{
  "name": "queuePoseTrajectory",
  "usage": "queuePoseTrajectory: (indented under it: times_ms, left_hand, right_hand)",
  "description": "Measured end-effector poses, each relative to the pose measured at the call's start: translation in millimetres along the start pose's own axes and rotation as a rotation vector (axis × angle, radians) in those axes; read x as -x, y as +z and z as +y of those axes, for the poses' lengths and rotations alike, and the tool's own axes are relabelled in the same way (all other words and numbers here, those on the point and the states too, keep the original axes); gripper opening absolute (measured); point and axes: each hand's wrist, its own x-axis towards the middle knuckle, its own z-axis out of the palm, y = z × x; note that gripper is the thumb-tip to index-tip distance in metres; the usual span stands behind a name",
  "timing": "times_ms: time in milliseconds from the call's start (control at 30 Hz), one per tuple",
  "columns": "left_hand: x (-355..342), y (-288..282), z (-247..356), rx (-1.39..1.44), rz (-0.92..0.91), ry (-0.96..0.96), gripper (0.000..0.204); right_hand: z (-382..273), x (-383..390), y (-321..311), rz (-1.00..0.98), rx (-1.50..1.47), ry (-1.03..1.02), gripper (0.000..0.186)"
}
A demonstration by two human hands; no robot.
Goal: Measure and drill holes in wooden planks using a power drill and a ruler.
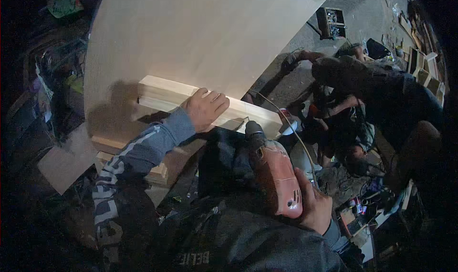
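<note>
beam: lies over the near edge of the board, right end reaching past the board's right edge.

your left hand: fingers part bent and curled over the beam near its middle, holding it down; thumb side not clear. your right hand: closed round the grip of the drill. whether a finger is on the trigger, you cannot tell from here.

drill: nose aimed at the near side of the beam, toward its right end, to the right of your left hand. the bit is too small and dark to judge, so contact is unconfirmed.

progress, as judged: beam placed and steadied, drill lined up. that reads as set-up done and drilling at or near its start. no finished hole or driven screw can be made out. left, probably: the hole itself at this spot, then backing the drill out.

also noted: shorter pieces by the board's near left corner; their part in the work is unclear. a cord passes just beside the beam's right end; keep it clear of the chuck.
</note>
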Motion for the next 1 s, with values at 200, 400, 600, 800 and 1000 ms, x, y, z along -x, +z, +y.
queuePoseTrajectory:
  times_ms: [200, 400, 600, 800, 1000]
  left_hand:
    - [4, 1, 1, 0.059, -0.024, -0.014, 0.084]
    - [2, -10, 4, 0.046, -0.099, -0.026, 0.084]
    - [6, 7, 3, 0.024, 0.005, -0.03, 0.083]
    - [10, 2, 10, 0.003, 0.004, -0.022, 0.076]
    - [16, 17, 6, -0.034, 0.1, -0.064, 0.059]
  right_hand:
    - [-4, 1, 20, 0.05, -0.041, 0.078, 0.076]
    - [-15, 0, 13, -0.011, -0.052, 0.074, 0.077]
    - [-4, 3, 50, 0.146, -0.116, -0.005, 0.084]
    - [-27, 44, 61, 0.247, -0.323, 0.03, 0.076]
    - [-58, 88, 60, 0.354, -0.393, 0.093, 0.068]
